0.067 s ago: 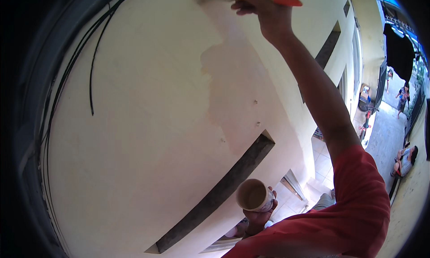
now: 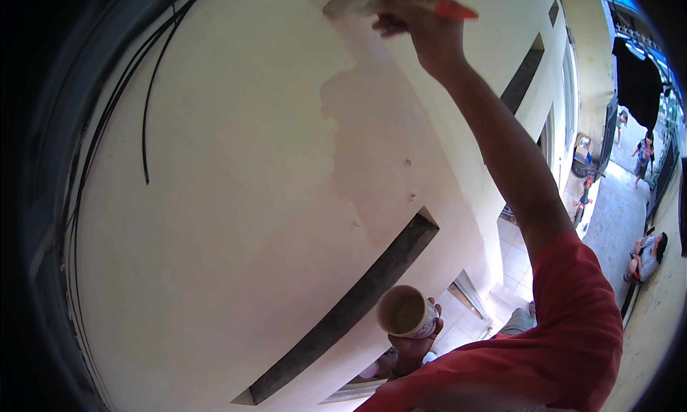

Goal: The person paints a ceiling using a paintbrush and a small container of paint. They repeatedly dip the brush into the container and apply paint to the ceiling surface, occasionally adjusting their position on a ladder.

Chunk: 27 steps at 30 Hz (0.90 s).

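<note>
Near the top of the view my right hand (image 2: pixel 425 25) grips a paintbrush (image 2: pixel 453 9) with an orange handle end, its blurred bristles against the cream wall (image 2: pixel 232 125) at the upper edge of a darker, damp-looking pinkish patch (image 2: pixel 379 140). My right arm, in a red sleeve, reaches up from the lower right. Lower down my left hand (image 2: pixel 411 349) holds a pale cup (image 2: pixel 403 312) around its side, tilted toward the camera, with beige content or lining inside.
Black cables (image 2: pixel 147 136) hang at left. A long dark recess (image 2: pixel 342 306) crosses the wall below the patch; another (image 2: pixel 522 72) is higher right. At right, several people (image 2: pixel 642 154) are in an alley (image 2: pixel 608 204), near a red bicycle (image 2: pixel 585 190); one (image 2: pixel 645 258) sits by the far wall.
My right hand and the brush have moved slightly down, the bristles a little to the right. My left hand and the cup look the same.
</note>
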Motion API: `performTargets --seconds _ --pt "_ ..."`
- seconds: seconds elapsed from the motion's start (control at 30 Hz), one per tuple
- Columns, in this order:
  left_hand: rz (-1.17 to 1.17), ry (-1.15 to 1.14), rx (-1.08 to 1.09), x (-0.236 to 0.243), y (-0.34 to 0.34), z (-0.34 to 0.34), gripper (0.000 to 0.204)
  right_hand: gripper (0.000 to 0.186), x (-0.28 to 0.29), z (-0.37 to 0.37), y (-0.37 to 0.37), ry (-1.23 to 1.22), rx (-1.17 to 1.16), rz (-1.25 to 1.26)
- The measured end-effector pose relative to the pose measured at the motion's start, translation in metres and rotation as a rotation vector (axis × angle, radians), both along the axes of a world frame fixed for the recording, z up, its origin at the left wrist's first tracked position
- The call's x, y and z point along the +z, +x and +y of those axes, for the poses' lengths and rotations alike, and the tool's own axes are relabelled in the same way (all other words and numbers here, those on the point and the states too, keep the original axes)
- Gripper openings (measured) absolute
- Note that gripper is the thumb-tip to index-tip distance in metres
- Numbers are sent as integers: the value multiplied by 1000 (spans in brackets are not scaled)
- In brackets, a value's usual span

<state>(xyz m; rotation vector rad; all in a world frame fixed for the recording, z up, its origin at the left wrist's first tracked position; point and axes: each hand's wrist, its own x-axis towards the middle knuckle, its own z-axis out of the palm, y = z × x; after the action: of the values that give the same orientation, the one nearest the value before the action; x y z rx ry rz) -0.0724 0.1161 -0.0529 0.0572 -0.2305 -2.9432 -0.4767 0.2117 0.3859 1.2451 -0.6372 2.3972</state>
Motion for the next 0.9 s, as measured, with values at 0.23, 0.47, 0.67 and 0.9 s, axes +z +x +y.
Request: performTargets --seconds 0.23,0.47,0.67,0.9 --pt "77 81 -14 1 4 -2 85 29 -171 31 38 368 -79 -382" --pt "23 75 -40 -4 -11 -10 80 22 -89 46 24 572 -134 -262" --pt "86 50 -26 -5 -9 -15 81 25 56 26 -11 403 -194 16" --pt "96 71 41 -15 -6 -20 84 15 171 16 -24 -8 -209 55"
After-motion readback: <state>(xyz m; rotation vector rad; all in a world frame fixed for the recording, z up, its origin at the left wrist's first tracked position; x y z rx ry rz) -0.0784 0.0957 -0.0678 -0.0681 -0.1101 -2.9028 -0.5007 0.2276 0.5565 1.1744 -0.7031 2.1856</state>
